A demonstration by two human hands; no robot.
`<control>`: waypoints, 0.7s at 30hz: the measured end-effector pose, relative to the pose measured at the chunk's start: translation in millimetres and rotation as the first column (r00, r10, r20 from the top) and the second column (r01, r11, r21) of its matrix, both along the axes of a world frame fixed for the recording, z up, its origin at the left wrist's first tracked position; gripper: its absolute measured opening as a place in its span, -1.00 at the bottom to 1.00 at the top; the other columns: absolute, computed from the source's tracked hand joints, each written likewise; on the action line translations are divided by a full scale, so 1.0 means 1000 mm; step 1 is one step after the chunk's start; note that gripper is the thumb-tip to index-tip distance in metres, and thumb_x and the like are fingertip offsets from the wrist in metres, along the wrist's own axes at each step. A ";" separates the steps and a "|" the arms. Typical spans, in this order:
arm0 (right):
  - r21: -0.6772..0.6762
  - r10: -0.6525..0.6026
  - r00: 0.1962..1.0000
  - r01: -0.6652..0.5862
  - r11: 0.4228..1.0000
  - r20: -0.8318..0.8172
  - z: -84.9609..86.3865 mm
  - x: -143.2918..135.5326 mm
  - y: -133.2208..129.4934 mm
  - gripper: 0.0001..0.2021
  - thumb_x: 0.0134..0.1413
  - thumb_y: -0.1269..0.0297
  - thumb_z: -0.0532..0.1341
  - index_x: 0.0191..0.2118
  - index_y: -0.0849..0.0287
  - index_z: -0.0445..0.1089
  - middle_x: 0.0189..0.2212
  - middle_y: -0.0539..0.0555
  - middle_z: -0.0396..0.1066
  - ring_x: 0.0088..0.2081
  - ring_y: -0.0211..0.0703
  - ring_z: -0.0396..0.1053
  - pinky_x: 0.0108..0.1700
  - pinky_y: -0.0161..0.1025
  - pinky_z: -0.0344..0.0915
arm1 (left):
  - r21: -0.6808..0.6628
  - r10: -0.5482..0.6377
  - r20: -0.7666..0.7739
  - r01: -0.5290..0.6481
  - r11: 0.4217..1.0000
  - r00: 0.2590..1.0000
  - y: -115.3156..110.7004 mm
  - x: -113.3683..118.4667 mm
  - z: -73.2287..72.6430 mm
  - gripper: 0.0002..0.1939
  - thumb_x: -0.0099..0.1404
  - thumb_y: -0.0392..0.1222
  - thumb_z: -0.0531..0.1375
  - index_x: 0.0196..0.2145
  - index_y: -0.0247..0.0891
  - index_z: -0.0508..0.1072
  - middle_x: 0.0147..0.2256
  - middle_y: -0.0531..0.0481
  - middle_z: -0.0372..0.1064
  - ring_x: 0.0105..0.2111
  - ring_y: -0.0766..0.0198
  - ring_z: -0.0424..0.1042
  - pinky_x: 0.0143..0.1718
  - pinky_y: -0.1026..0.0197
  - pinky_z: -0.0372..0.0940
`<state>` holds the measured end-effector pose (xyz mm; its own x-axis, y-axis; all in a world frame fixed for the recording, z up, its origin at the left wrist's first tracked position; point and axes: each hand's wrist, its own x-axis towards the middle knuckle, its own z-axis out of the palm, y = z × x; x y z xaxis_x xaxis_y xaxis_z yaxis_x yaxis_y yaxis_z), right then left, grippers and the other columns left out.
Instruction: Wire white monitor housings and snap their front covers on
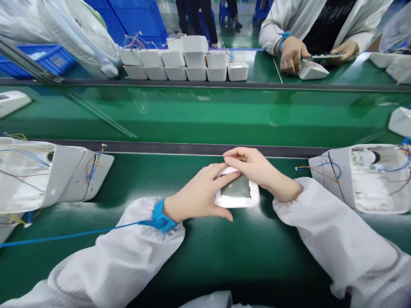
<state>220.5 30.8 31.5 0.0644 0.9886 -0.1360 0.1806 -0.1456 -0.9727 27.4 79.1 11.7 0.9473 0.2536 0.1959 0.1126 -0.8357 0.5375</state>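
A white display panel with a grey screen sits on the green bench in front of me. My left hand spans its left side, fingers across the top and screen, thumb along the near edge; a blue wrist strap circles that wrist. From the right, my right hand curls over the far edge of the panel, its thumb and fingertips closed there and meeting the left fingers. Both hands hold the panel between them. The panel's far left corner is hidden under the fingers.
Open white housings with loose wires stand at left and right. Beyond a green conveyor strip, stacked white housings and a fan stand before a co-worker's hands. The strap's blue cord runs left.
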 end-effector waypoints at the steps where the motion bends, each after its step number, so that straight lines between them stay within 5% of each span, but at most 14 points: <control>1: 0.017 -0.020 1.000 0.019 1.000 0.019 -0.001 -0.001 -0.001 -0.78 0.10 0.23 0.28 -0.15 0.21 0.49 -0.20 0.14 0.56 -0.19 -0.17 0.51 -0.12 -0.18 0.42 | 0.001 0.019 -0.005 -0.019 1.000 1.000 -0.003 0.001 -0.001 0.11 -0.01 0.31 0.35 0.36 -0.12 -0.01 0.27 -0.35 0.04 0.23 -0.28 0.12 0.20 -0.33 0.10; 4: 0.097 -0.101 0.994 0.095 0.991 0.050 -0.001 -0.003 -0.002 -0.79 0.08 0.26 0.28 -0.16 0.22 0.49 -0.20 0.13 0.56 -0.20 -0.18 0.50 -0.15 -0.20 0.41 | 0.019 0.072 -0.014 -0.072 0.997 0.997 -0.012 0.004 -0.002 0.22 -0.06 0.30 0.38 0.37 -0.19 -0.11 0.28 -0.39 -0.02 0.28 -0.33 0.00 0.23 -0.38 0.05; 8: 0.226 -0.191 0.975 0.162 0.961 0.112 -0.001 -0.005 -0.003 -0.83 0.13 0.25 0.24 -0.19 0.17 0.49 -0.21 0.08 0.55 -0.18 -0.19 0.49 -0.14 -0.20 0.40 | -0.016 0.148 -0.029 -0.149 0.989 0.989 -0.019 0.006 -0.002 0.05 0.03 0.09 0.37 0.34 -0.14 -0.05 0.21 -0.29 0.12 0.20 -0.22 0.15 0.17 -0.29 0.19; 11: 0.277 -0.281 0.942 0.224 0.934 0.187 -0.002 -0.008 -0.004 -0.68 0.16 0.13 0.23 -0.02 0.15 0.43 -0.02 0.13 0.49 -0.02 -0.15 0.44 0.01 -0.17 0.36 | 0.047 0.262 0.055 -0.265 0.963 0.963 -0.017 0.004 -0.004 -0.08 0.08 0.05 0.34 0.30 -0.16 0.03 0.18 -0.26 0.18 0.17 -0.19 0.22 0.17 -0.23 0.22; 14: 0.196 -0.218 0.945 0.172 0.965 0.242 -0.005 -0.007 -0.003 -0.46 0.18 -0.03 0.21 0.17 0.17 0.30 0.18 0.19 0.34 0.17 -0.08 0.32 0.19 -0.11 0.24 | 0.182 0.398 0.196 -0.432 0.883 0.896 -0.011 0.003 -0.005 -0.17 0.11 0.04 0.32 0.26 -0.16 0.11 0.13 -0.25 0.24 0.15 -0.20 0.25 0.18 -0.22 0.18; 17: 0.080 -0.136 0.960 0.120 0.990 0.244 -0.007 -0.002 -0.003 -0.41 0.17 -0.12 0.19 0.21 0.11 0.28 0.18 0.15 0.35 0.18 -0.04 0.32 0.21 -0.09 0.22 | 0.269 0.404 0.137 -0.426 0.864 0.905 -0.005 0.001 -0.001 -0.18 0.13 0.09 0.30 0.25 -0.17 0.10 0.13 -0.28 0.25 0.15 -0.23 0.27 0.18 -0.22 0.18; 21: 0.154 -0.107 0.972 0.075 0.985 0.209 -0.010 0.004 -0.004 -0.41 0.13 -0.11 0.24 0.22 0.04 0.28 0.17 0.09 0.37 0.16 -0.07 0.34 0.17 -0.12 0.26 | 0.033 0.590 0.063 -0.592 0.805 0.805 0.002 -0.005 0.006 -0.33 0.28 0.15 0.11 0.26 -0.12 0.11 0.00 -0.14 0.45 -0.08 -0.02 0.50 -0.11 0.02 0.41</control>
<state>224.6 26.9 21.9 0.1670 0.9853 0.0347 0.3814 -0.0321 -0.9238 22.9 81.6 17.9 0.6065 0.7502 0.2634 0.5684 -0.6407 0.5161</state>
